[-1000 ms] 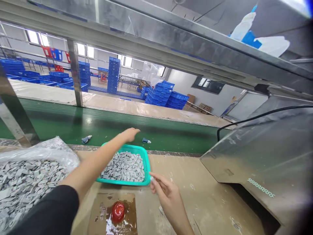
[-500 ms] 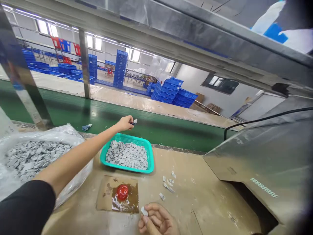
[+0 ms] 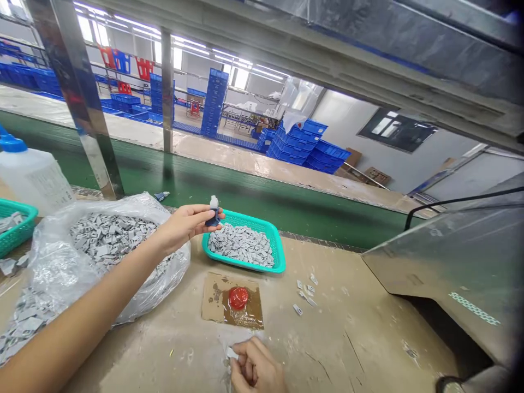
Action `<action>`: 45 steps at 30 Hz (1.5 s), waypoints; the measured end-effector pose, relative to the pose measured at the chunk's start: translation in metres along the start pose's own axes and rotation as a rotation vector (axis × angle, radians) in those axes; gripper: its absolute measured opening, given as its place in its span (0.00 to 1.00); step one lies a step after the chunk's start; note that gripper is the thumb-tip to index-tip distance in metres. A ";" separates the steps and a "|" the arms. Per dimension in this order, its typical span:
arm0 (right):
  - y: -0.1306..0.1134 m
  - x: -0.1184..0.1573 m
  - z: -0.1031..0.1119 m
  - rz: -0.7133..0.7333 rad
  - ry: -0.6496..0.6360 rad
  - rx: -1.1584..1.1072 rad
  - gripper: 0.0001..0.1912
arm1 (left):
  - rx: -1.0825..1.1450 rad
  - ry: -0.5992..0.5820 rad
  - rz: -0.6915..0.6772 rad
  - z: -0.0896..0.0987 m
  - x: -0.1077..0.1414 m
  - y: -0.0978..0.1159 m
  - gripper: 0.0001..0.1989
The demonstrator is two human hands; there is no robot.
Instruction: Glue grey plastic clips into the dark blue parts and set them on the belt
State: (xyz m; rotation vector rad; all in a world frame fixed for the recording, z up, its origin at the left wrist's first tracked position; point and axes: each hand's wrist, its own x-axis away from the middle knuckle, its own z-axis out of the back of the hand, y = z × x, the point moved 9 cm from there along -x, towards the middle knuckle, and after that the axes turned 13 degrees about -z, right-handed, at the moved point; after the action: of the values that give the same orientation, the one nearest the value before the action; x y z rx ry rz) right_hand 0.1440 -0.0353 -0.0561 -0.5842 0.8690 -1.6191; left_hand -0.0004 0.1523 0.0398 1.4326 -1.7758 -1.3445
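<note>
My left hand (image 3: 192, 224) is closed on a small dark-blue part with a white tip (image 3: 213, 212), held upright above the near-left side of a teal basket (image 3: 281, 256). Small grey plastic pieces (image 3: 241, 244) fill that basket. Low in front of me, my right hand (image 3: 257, 367) pinches a small light-grey plastic piece (image 3: 232, 353) between thumb and finger. Beyond it, a red domed object (image 3: 238, 298) sits on a wet brown cardboard square (image 3: 213, 308). Several loose grey pieces (image 3: 297, 309) lie on the table to the right.
An open clear plastic bag (image 3: 57, 267) of grey pieces stands at left, near a white bottle with a blue cap (image 3: 36, 174). Behind the table runs a green conveyor belt (image 3: 254, 196), with another blue part (image 3: 161, 196) on it. A metal sheet (image 3: 462, 256) slants at right.
My left hand has drawn back from over the belt toward me, bringing the blue part with it. My right hand has turned palm-down, still pinching the grey piece. The view has shifted left.
</note>
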 end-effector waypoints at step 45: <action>-0.032 -0.029 0.032 -0.055 0.182 0.183 0.10 | 0.107 -0.211 0.213 -0.015 0.015 -0.045 0.13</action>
State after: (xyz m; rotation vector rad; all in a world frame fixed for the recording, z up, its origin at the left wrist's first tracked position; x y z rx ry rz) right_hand 0.1562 -0.0119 -0.0088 -0.3385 0.8312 -1.8003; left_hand 0.0277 0.1344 0.0023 1.1484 -2.0986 -1.3451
